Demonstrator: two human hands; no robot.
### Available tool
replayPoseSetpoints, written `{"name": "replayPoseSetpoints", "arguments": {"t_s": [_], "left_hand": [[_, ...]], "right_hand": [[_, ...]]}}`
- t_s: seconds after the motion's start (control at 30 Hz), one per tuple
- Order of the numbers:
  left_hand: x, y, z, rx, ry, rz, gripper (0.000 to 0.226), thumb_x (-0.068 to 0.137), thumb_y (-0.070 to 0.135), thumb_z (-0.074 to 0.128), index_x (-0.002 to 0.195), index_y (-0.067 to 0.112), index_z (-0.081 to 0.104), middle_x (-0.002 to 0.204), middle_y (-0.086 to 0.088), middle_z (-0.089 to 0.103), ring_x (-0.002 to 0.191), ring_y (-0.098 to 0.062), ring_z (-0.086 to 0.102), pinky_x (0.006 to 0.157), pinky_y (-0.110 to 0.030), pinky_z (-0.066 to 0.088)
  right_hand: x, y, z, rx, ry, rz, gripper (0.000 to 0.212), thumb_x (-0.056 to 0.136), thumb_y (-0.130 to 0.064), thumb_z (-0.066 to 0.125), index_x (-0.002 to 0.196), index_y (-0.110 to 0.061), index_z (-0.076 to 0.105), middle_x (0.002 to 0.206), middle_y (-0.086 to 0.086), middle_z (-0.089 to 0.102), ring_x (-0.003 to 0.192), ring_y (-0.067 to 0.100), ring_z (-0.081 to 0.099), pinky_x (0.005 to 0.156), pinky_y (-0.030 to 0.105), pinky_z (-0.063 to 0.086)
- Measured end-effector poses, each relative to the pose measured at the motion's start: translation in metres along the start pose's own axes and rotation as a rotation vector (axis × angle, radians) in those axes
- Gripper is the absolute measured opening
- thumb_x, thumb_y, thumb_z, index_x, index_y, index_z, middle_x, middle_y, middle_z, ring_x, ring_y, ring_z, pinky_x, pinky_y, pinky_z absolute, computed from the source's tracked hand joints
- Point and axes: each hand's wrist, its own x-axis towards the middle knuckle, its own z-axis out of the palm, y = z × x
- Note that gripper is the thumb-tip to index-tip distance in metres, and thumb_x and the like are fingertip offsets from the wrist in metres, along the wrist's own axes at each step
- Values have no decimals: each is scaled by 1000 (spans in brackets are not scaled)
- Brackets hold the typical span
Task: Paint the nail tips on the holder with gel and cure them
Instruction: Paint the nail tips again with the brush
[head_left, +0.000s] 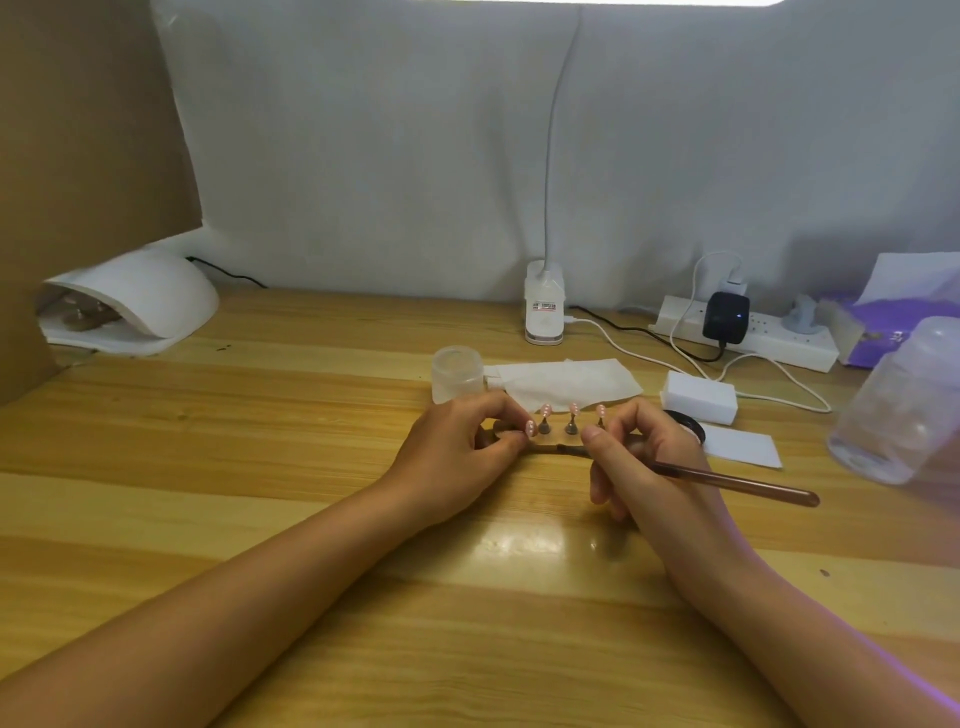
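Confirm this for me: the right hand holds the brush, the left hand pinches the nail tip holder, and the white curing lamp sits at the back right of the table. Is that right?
Not quite. The head view shows the curing lamp at the back left of the table, not the back right. The rest stands: the right hand holds the brush, and the left hand pinches the nail tip holder.

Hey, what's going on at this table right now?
A person is working on pink nail tips standing on a small holder on a wooden table. The left hand pinches the holder's left end; the right hand grips a brown brush near the right end. The white curing lamp sits apart at far left.
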Motion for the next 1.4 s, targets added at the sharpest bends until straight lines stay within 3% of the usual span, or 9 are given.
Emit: {"name": "replayPoseSetpoints", "arguments": {"t_s": [0.1,0.3,0.47,0.67,0.9,0.97,1.1,1.27,1.4], "left_hand": [[0,-1,0,29,-2,8,8,93,25,67,99,27,72,66,36,56,57,3,48,52,-12,31],[0,1,-1,67,9,11,8,93,27,66,100,29,71,71,16,58,57,0,46,55,-18,29],[-1,1,-2,85,7,1,7,93,29,66,99,30,70,101,2,71,57,-2,47,65,-32,48],[1,1,0,76,25,18,7,92,26,67,98,27,70,65,34,57,59,5,50,52,-12,31],[1,0,2,96,34,19,9,90,26,69,99,30,69,68,43,54,64,5,52,55,-11,34],[0,1,2,102,39,13,12,89,29,70,101,30,69,71,35,58,64,4,54,54,-11,33],[-3,4,2,129,29,40,25,86,37,72,108,30,64,101,22,63,65,-2,57,61,-19,38],[-4,4,2,191,16,28,37,81,48,73,112,36,56,105,24,61,69,7,53,63,-20,39],[-4,4,3,203,31,25,34,82,42,72,111,36,53,106,22,61,76,8,49,65,-20,37]], "right_hand": [[1,1,0,-2,9,5,18,96,-24,57,85,-9,54,57,0,64,46,1,54,45,12,40],[1,0,0,-5,20,8,19,96,-26,56,87,-9,54,56,-1,63,46,1,53,44,13,40],[0,0,1,-6,16,-4,20,96,-26,56,84,-11,54,54,-1,61,47,1,53,45,11,39],[1,1,2,6,20,-11,21,96,-26,56,82,-11,54,52,-1,59,46,2,52,45,11,38],[1,2,2,3,11,-20,22,96,-27,56,85,-9,55,52,-1,60,46,2,52,45,12,38],[1,2,2,1,12,-22,22,96,-27,56,85,-9,55,53,-1,60,46,2,52,45,12,39],[1,1,2,6,11,-20,21,96,-27,56,85,-9,55,52,-1,60,46,2,52,45,12,39],[1,1,1,3,9,-19,23,95,-27,56,88,-6,55,52,-2,59,46,2,52,45,12,38],[0,0,1,3,15,-33,22,95,-28,56,88,-7,56,52,-3,59,45,2,52,44,11,38]]}}
